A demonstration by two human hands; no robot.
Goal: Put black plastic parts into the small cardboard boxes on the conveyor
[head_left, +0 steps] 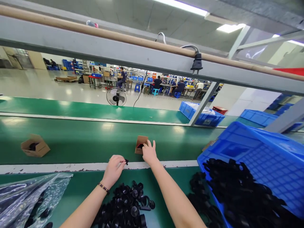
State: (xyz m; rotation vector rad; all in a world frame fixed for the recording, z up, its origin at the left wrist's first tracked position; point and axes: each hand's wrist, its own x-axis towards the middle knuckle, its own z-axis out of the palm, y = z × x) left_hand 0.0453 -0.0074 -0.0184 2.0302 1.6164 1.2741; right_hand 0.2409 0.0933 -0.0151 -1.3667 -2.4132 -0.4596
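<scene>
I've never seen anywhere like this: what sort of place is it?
Probably a factory assembly or packing hall: small black parts lie heaped in front, open cardboard boxes stand on a green conveyor-like surface, and people sit at workbenches beyond.

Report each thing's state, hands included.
Left hand: pinching small black part
Right hand: at middle carton, grip unclear
Middle carton: open, partly filled
Left carton: open, partly filled
Plastic bag: crumpled
Near blue crate: tilted, holding black parts
Black pile: loose, heaped
Plug: unplugged, hanging
</scene>
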